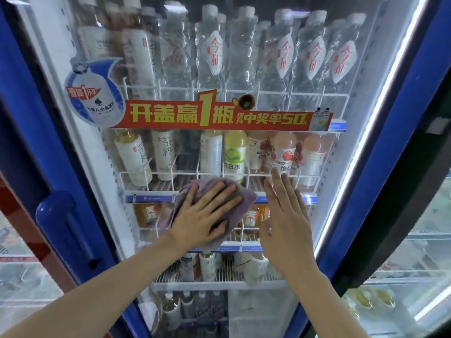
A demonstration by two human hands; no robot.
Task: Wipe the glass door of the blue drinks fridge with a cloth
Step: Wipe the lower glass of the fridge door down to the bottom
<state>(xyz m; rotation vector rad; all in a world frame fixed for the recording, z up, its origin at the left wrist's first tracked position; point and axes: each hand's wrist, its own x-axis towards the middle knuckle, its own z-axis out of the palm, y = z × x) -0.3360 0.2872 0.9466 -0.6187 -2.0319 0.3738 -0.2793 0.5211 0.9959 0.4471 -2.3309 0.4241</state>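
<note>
The blue drinks fridge (pixel 390 132) fills the view, its glass door (pixel 244 76) shut over shelves of bottles. A purple cloth (pixel 245 203) lies flat against the glass at mid height. My left hand (pixel 207 215) presses on the cloth with fingers spread. Just right of the cloth, my right hand (pixel 285 215) rests flat on the bare glass with fingers straight and nothing in it.
A blue door handle (pixel 63 228) runs down the left frame. A red and yellow promo banner (pixel 219 115) and a bottle-shaped sticker (pixel 94 98) sit behind the glass above the hands. Other glass-fronted coolers stand at the far left (pixel 19 269) and right (pixel 415 276).
</note>
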